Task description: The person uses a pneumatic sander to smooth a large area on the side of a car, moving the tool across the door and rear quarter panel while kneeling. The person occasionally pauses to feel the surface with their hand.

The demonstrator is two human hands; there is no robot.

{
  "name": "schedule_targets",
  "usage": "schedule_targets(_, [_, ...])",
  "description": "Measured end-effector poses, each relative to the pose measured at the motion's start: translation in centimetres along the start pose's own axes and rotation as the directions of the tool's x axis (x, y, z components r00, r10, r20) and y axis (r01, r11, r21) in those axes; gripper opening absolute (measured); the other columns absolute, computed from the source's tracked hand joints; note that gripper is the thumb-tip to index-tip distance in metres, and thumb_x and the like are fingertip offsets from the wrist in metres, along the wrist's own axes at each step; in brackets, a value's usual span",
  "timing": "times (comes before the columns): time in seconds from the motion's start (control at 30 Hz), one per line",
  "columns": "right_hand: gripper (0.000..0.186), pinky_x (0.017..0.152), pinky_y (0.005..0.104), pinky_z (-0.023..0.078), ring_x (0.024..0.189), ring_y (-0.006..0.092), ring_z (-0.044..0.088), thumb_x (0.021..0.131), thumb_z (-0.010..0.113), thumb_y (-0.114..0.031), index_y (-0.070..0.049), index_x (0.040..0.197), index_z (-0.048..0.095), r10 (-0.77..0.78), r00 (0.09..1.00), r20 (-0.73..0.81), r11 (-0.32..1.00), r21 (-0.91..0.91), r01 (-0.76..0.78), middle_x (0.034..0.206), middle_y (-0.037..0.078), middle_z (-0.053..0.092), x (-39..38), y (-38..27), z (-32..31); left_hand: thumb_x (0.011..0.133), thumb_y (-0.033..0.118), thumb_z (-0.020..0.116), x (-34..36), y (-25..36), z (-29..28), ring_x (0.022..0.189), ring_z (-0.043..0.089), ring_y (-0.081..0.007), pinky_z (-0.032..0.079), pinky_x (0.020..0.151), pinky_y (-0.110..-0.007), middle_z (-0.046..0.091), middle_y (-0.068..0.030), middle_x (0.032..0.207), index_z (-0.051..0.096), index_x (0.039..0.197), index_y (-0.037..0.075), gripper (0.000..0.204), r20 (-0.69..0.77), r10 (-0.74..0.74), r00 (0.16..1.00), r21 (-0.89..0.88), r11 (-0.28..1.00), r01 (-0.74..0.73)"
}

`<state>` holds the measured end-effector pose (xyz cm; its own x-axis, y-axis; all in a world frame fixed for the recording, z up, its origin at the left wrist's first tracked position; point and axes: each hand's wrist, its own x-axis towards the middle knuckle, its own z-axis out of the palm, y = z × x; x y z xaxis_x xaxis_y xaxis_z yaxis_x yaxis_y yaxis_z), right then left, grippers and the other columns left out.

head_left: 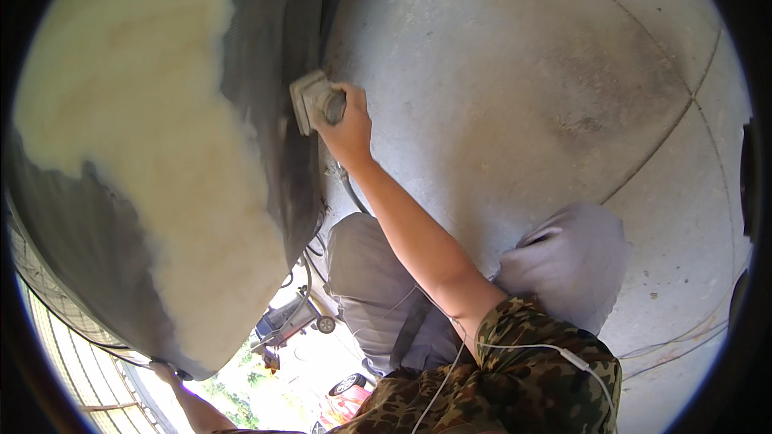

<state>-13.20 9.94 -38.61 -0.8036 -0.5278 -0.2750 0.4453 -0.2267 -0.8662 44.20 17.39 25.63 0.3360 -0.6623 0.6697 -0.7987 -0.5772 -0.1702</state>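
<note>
My right hand [347, 124] grips a small grey power sander [312, 100] and presses its pad against the dark grey side of a large curved body panel [265, 56]. A wide patch of cream-yellow filler [153, 137] covers much of the panel's face. A dark hose [350, 189] runs down from the sander under my forearm. My left hand [167, 370] is at the panel's lower edge at the bottom left. Only part of it shows, and its fingers are hidden behind the rim.
My knees in grey trousers [563, 261] are bent over a grey concrete floor [523, 72] with seams. A white cable [523, 347] crosses my camouflage sleeve. A small wheeled machine [289, 321] stands below the panel in bright light.
</note>
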Motion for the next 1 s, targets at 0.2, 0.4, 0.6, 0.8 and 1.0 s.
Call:
schedule_targets(0.2, [0.053,0.092,0.0435,0.052,0.111,0.0359,0.063,0.083,0.081,-0.027,-0.008,0.124,0.056,-0.085,0.991,-0.101,0.994,-0.08,0.077,0.123,0.014,0.058,9.6,-2.2,0.4,0.108,0.045,0.035,0.4,-0.3,-0.1,0.109,0.068,-0.0382,0.05,0.095,-0.051,0.068,-0.0215,0.13,0.062,0.133,-0.002,0.06,0.0,0.008,1.0,-0.004,1.0,-0.008])
schedule_targets(0.4, [0.052,0.094,0.0435,0.052,0.111,0.0371,0.062,0.082,0.081,-0.026,-0.008,0.124,0.056,-0.076,0.993,-0.096,0.995,-0.066,0.069,0.124,0.015,0.058,6.1,-1.5,0.7,0.108,0.045,0.035,0.5,-0.1,-0.1,0.108,0.068,-0.0381,0.05,0.094,-0.051,0.068,-0.0214,0.129,0.063,0.132,-0.002,0.059,0.0,0.009,1.0,-0.006,1.0,-0.009])
schedule_targets(0.6, [0.052,0.096,0.0437,0.051,0.113,0.0374,0.061,0.082,0.081,-0.026,-0.006,0.123,0.055,-0.034,0.995,-0.098,0.999,-0.041,0.03,0.124,0.016,0.058,4.9,-1.4,0.9,0.108,0.045,0.035,0.5,0.0,-0.5,0.108,0.068,-0.0381,0.05,0.094,-0.051,0.068,-0.0212,0.129,0.063,0.132,-0.002,0.059,0.002,0.01,1.0,-0.003,1.0,-0.01])
schedule_targets(0.8, [0.052,0.097,0.043,0.051,0.115,0.0369,0.061,0.083,0.08,-0.028,-0.006,0.124,0.056,-0.065,0.992,-0.105,0.993,-0.105,0.054,0.125,0.016,0.058,12.4,-1.6,-0.3,0.108,0.045,0.036,0.9,-0.4,-0.2,0.108,0.068,-0.0381,0.05,0.094,-0.051,0.068,-0.0211,0.129,0.063,0.132,-0.001,0.059,0.008,0.011,1.0,0.001,1.0,-0.011])
schedule_targets(1.0, [0.053,0.097,0.0424,0.05,0.115,0.0357,0.061,0.083,0.082,-0.026,-0.006,0.123,0.055,-0.058,0.998,-0.029,0.997,-0.055,0.056,0.124,0.016,0.058,5.4,-1.5,0.6,0.108,0.045,0.036,1.0,-0.2,-0.3,0.107,0.068,-0.038,0.05,0.094,-0.051,0.068,-0.021,0.129,0.063,0.131,-0.001,0.059,0.016,0.0,1.0,-0.001,1.0,0.0])
